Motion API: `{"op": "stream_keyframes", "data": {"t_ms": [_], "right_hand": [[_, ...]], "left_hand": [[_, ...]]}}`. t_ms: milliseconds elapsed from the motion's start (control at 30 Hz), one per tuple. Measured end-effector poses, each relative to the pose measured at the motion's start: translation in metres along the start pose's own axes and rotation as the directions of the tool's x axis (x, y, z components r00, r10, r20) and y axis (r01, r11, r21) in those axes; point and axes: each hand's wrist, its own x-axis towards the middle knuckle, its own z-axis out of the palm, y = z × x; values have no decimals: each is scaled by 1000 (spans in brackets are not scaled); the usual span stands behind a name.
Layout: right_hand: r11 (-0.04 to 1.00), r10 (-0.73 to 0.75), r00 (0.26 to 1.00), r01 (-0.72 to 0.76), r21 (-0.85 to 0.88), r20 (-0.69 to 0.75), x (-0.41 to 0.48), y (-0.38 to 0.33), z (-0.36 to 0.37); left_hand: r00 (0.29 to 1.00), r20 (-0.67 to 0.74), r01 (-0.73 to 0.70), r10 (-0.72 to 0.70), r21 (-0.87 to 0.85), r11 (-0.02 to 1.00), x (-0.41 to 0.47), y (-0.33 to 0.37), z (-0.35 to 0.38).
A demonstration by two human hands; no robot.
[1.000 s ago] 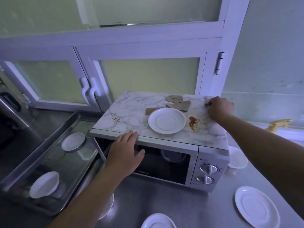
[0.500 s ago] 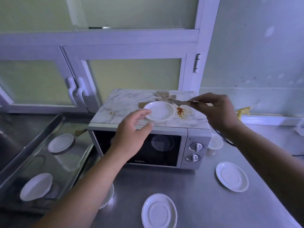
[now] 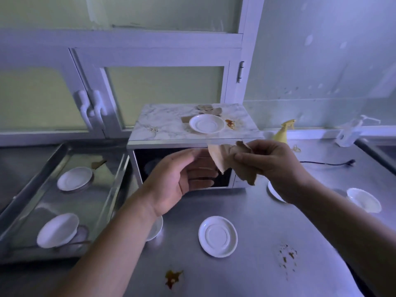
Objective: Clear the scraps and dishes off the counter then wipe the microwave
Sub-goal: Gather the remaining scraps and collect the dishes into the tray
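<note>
two hands, one bunch of scraps off the surface, most of the job not yet done

- right hand [image 3: 276,168]: thumb and fingertips pinch the held scraps [image 3: 222,161], thin brown pieces that hang below the pinch, in the air in front of the microwave [image 3: 162,123] door and clear of the counter [image 3: 252,211]. a light pinch suits flat, flimsy pieces
- left hand [image 3: 182,174]: fingers straight, palm turned toward the held scraps, gripping nothing. it sits just beside and a little below the bunch, probably to catch what slips or to take the pieces over
- loose scraps [image 3: 206,108]: several brown pieces at the back of the microwave top, one partly under the rim of the top saucer [image 3: 206,123]. that saucer likely has to be lifted before that piece comes free
- orange stain [image 3: 230,123]: on the marbled top, just right of the top saucer. wiping it makes sense only once the top is bare
- tray [image 3: 100,200]: left of the microwave. it holds two white dishes [image 3: 75,178] and one brown scrap [image 3: 97,163], so it looks like the collecting place
- counter saucer [image 3: 218,236]: in front of the microwave, nothing touching it
- bowl [image 3: 364,200]: on the counter at far right
- two more dishes sit partly hidden under the forearms
- counter stains [image 3: 172,277]: one brown splash near the front edge, and a speckled patch further right
- yellow spray bottle [image 3: 282,131]: right of the microwave, within reach for the wipe
</note>
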Motion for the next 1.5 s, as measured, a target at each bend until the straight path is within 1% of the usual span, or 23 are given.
{"op": "stream_keyframes", "data": {"t_ms": [133, 267, 433, 633, 700, 800, 867, 1033, 1100, 1167, 1200, 1267, 1333, 1367, 1400, 1433, 1467, 1500], "right_hand": [[997, 71, 997, -70, -22, 18, -31, 10, 30], [996, 78, 995, -75, -47, 57, -59, 16, 56], [992, 118, 992, -119, 35, 45, -78, 22, 82], [990, 121, 992, -123, 65, 31, -83, 25, 98], [989, 137, 990, -138, 57, 27, -82, 26, 99], [987, 151, 987, -154, 49, 50, -76, 25, 95], [988, 150, 987, -152, 30, 59, -70, 23, 89], [991, 134, 987, -134, -5, 92, -46, 11, 66], [994, 102, 989, -97, -49, 109, -36, 6, 52], [990, 75, 995, -66, -124, 68, -24, 6, 37], [990, 66, 997, -61, -127, 38, -18, 8, 31], [994, 47, 999, -45, -95, 22, -7, 9, 18], [998, 46, 999, -46, -32, 8, 8, 10, 4], [998, 59, 998, -59, 8, -23, 17, 11, -4], [997, 76, 996, -74, 39, -57, 27, 13, -13], [994, 91, 993, -86, 61, -77, 38, 14, -23], [992, 105, 991, -98, 82, -87, 48, 17, -33], [988, 118, 989, -107, 108, -94, 57, 20, -43]], "left_hand": [[1000, -21, 17, -14, 107, 994, -27, -15, -4], [1000, 22, 5, -8, 113, 994, -47, -25, -13], [1000, -5, -3, 3, 122, 992, -64, -33, -20], [996, -55, -60, 71, 178, 982, -73, -35, -25], [996, -60, -51, 64, 196, 979, -71, -35, -25], [999, -27, -15, 21, 202, 979, -63, -33, -21], [1000, -7, -15, 17, 220, 975, -54, -30, -18], [997, -35, -56, 67, 261, 964, -27, -15, -14], [994, -41, -84, 99, 282, 956, -14, -8, -13], [992, -37, -104, 123, 321, 941, 3, -3, -10], [992, -31, -104, 122, 339, 935, 12, -1, -7], [995, -8, -87, 95, 344, 935, 31, 1, 2], [999, 47, -35, 23, 278, 960, 52, 4, 9], [998, 56, 1, -14, 235, 972, 65, 4, 11], [999, 19, 30, -35, 205, 978, 79, 3, 9], [997, -67, 52, -40, 191, 980, 95, 2, 5], [982, -185, 65, -25, 213, 975, 111, 2, -3], [952, -306, 76, 13, 277, 958, 126, 1, -12]]}}
